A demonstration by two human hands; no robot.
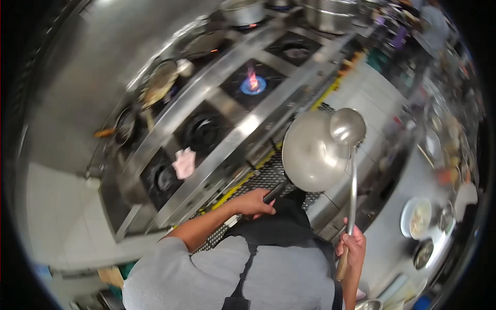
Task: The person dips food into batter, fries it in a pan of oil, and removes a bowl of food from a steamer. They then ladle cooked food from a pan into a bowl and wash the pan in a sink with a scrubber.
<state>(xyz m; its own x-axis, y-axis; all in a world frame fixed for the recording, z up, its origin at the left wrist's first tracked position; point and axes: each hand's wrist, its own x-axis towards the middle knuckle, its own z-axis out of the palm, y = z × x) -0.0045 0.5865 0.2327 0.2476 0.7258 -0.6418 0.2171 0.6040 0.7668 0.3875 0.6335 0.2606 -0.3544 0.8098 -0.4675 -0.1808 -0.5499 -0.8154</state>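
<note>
My left hand (254, 203) is wrapped round the black handle of a wok (313, 155), held in front of my apron between the stove and the counter. The wok's pale metal inside shows no food that I can make out. In my right hand (352, 244) is a long-handled ladle (347, 127), gripped near its wooden end. Its round bowl overlaps the far right rim of the wok; whether the two touch I cannot tell.
On the left runs a steel stove (227, 106) with several burners. One burner flame (253, 85) is lit. A pink cloth (184, 163) lies at the stove's front edge. To the right, a steel counter (385, 232) carries a white plate (416, 219) of food. Pots stand at the back.
</note>
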